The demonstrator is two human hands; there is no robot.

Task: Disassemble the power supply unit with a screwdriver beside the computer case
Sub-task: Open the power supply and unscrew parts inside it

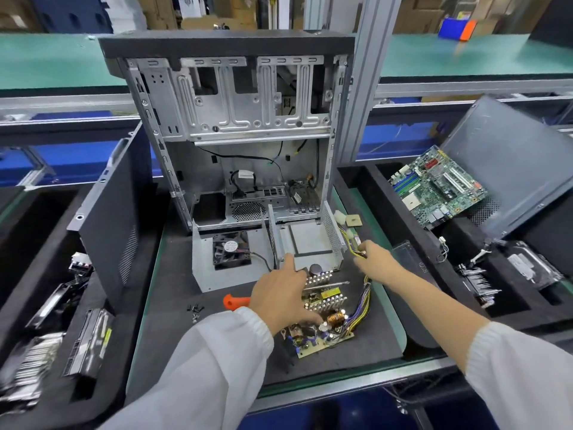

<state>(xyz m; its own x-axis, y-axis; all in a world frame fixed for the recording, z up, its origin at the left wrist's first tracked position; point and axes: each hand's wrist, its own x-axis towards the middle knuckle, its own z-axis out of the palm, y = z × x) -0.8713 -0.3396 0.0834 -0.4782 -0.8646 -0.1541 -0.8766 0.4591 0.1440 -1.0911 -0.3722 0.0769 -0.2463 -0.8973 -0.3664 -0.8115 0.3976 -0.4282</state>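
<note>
1. A dark side panel (pixel 114 212) is leaning at the left edge of the black mat (pixel 173 330), closing off that side; loose screws (pixel 194 309) are lying on the open mat near it.
2. The computer case (pixel 235 125) is standing open at the back of the worktop (pixel 393 308).
3. The metal cover (pixel 204 262) with its fan (pixel 231 249) is lying flat before the case; the fan's label is too blurred to read.
4. The left hand (pixel 279 296) is resting open, fingers spread, on the circuit board (pixel 319 321), covering the orange-handled screwdriver (pixel 237 301).
5. The right hand (pixel 376 260) is gripping the wire bundle (pixel 361 308) beside the empty housing (pixel 310 243).
6. A motherboard (pixel 437 187) is lying far right.
</note>
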